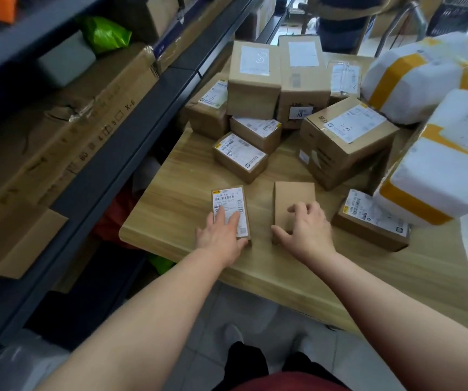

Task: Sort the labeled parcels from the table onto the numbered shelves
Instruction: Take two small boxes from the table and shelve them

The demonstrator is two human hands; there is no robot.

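Note:
Two small brown parcels lie near the front of the wooden table (pixel 170 176). The left parcel (pixel 228 201) has a white label facing up; my left hand (pixel 221 235) lies on its near end, fingers straight on the label and thumb at its near right corner. The right parcel (pixel 293 197) shows plain cardboard on top. My right hand (pixel 306 228) covers its near end, fingers curled over the top and thumb against its left side. Further back stand several labeled boxes, among them one marked 8 (pixel 254 77) and one marked 1-6 (pixel 348 136).
Dark metal shelving (pixel 108 170) runs along the left, loaded with large cartons (pixel 58 131) and a green bag (pixel 106 33). White bags with yellow tape (pixel 435 179) crowd the table's right side. Another labeled box (pixel 373 221) lies just right of my right hand.

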